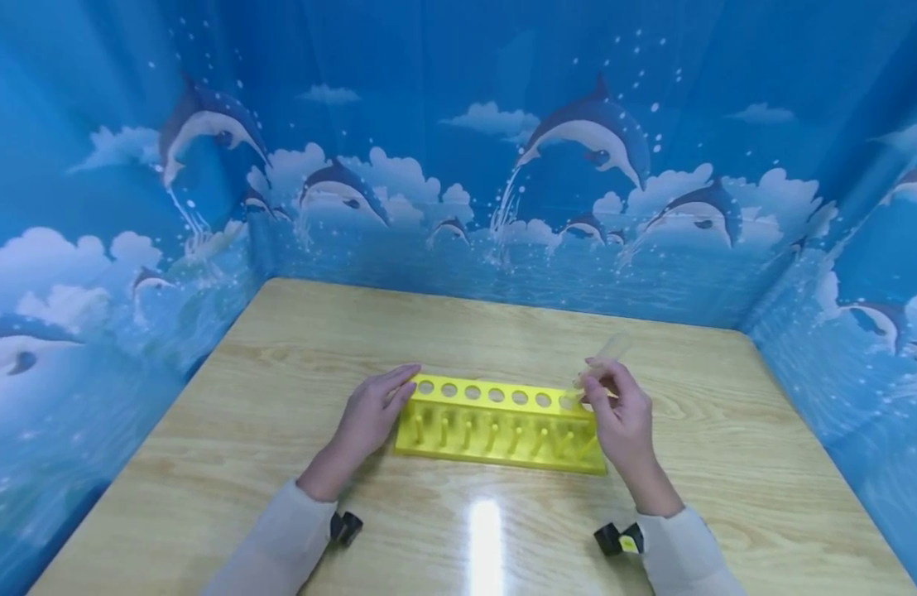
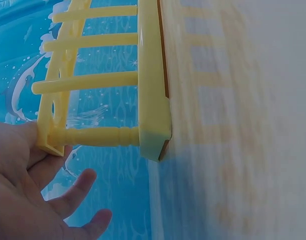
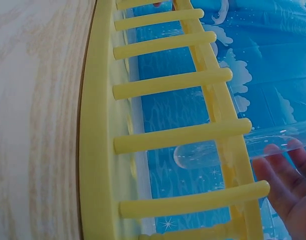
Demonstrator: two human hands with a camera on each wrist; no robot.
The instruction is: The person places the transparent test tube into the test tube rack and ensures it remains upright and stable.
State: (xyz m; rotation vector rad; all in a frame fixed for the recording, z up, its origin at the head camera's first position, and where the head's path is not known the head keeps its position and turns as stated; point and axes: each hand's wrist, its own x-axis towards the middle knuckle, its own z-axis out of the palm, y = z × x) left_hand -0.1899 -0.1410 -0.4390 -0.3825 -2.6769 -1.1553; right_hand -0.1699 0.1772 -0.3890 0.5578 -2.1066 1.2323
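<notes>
My right hand (image 1: 624, 418) pinches a clear, thin-walled test tube (image 3: 227, 150), probably light, slick and fragile, near its open upper end, its rounded bottom through the yellow plastic rack's (image 1: 501, 422) rightmost hole, while my left hand's (image 1: 371, 418) straight fingers steady the rack's left end.

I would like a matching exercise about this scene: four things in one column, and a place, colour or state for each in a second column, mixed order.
Things:
1. rack
2. clear tube
3. left hand
4. table

Descriptions:
A. light wood grain
B. yellow, with a row of round holes
C. rests on the rack's left end
D. pinched by the right hand, tip inside the rack

Pairs: 1-B, 2-D, 3-C, 4-A
</notes>
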